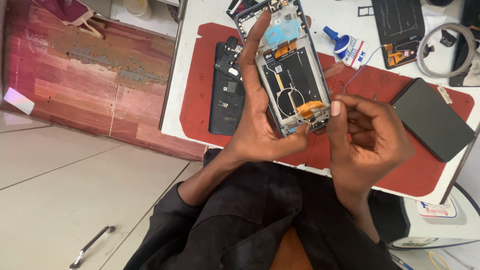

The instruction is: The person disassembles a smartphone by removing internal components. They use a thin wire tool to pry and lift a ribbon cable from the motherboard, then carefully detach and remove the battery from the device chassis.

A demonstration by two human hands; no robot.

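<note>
Opened phone (292,75) held up in the upper middle of the frame, above the red mat (200,100), back cover off, insides showing. Dark blue frame around the edge. Black plate in the middle with a thin round ring on it. Pale blue sticker near the top, orange strip just under it, another orange strip near the bottom end. Small metal parts along the bottom edge. Tilted a little, top end leaning to the upper left.

Left hand (260,125) wrapped around the phone from the left side: long finger stretched up along the left edge, thumb pressed at the bottom end. Grasping the phone firmly.

Right hand (370,135) just right of the phone's bottom end, fingers curled in, thumb up, pinching something tiny at the phone's bottom corner; too small to tell what. Thin blue wire (357,67) running up from behind this hand.

Second dark phone part (227,95) flat on the mat, to the left, partly behind the left hand. Small glue bottle with a blue cap (345,47) on the white table (175,100), upper right of the phone. Dark grey flat cover (432,117) on the mat at the right. Grey tape ring (450,50) in the upper right. Metal tool (92,245) on the tiled floor, lower left.
</note>
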